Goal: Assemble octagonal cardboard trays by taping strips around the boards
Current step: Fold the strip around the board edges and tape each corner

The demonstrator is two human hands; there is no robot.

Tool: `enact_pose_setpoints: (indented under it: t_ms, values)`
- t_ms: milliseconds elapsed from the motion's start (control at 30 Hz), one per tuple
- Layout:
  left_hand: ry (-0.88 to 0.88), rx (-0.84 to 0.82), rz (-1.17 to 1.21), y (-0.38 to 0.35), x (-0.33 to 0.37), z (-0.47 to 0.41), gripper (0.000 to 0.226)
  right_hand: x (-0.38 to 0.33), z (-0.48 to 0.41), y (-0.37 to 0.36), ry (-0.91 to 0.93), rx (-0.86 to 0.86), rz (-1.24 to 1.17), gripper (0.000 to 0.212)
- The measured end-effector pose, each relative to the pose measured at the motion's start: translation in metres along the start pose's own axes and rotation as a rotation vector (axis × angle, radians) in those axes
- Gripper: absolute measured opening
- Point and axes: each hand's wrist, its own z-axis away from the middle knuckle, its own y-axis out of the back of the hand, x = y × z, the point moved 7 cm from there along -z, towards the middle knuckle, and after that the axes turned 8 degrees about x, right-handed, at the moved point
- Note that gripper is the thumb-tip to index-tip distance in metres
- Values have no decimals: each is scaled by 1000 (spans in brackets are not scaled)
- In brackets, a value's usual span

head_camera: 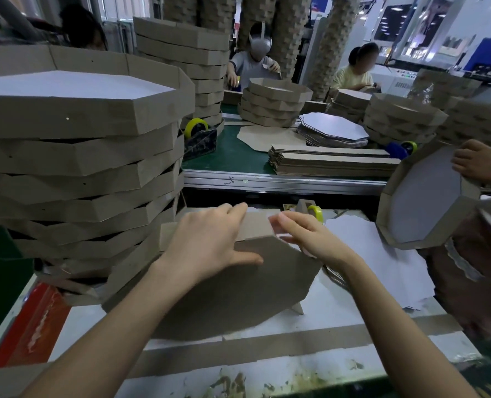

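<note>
A brown octagonal board [232,291] lies tilted on the white bench in front of me. A cardboard strip [255,225] stands folded up along its far edge. My left hand [209,239] holds that strip from the left, fingers over its top and thumb on the board. My right hand [304,234] pinches a piece of clear tape [275,225] at the strip's right end. A yellow tape roll [316,212] on its dispenser sits just behind my right hand. Long flat strips [267,343] lie across the bench near me.
A tall stack of finished trays [80,156] fills the left. At right, another person's hand [479,162] holds a tray [422,205] on edge. White boards [382,254] lie right of me. Beyond, a green conveyor [232,156] carries strips, boards and tape dispensers; workers sit behind.
</note>
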Motion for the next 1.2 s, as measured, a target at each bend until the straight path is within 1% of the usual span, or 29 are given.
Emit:
enact_pose_setpoints:
  t_ms: [67,167,233,300,367,467,533,600,700,800,867,933,1000,1067,1200]
  values:
    - [28,46,69,13,-12,8,105,-9,1,5,4,-98,99,51]
    - [72,79,191,22,-27,23,110,-37,-1,11,73,-164,210,43]
    - [124,90,287,18,-39,36,107,-53,-3,12,80,-162,178,45]
    - [176,147,395,11,-51,50,99,-66,-5,11,86,-156,131,47]
    - [226,204,488,4,-63,63,91,-73,-8,8,107,-144,123,38]
    - [320,173,567,-18,-75,81,89,-77,-13,2,131,-133,114,18]
    - [373,171,612,-30,-84,92,82,-75,-15,-7,160,-151,171,12]
    - [390,163,629,-34,-91,97,78,-70,-17,-18,186,-164,230,9]
    - [354,157,565,-29,-89,93,87,-63,-19,-24,195,-145,235,3]
    - [254,199,550,-16,-71,78,94,-60,-18,-23,212,-130,223,3]
    - [180,209,544,-10,-57,67,89,-58,-17,-22,211,-111,203,4]
    - [145,195,530,-11,-47,59,80,-57,-16,-21,212,-90,187,4]
    - [130,194,480,-13,-44,55,72,-56,-15,-22,214,-72,185,4]
    - [126,191,436,-15,-45,53,68,-56,-14,-21,216,-52,179,4]
    - [106,201,432,-16,-45,55,62,-54,-13,-21,227,-41,191,9]
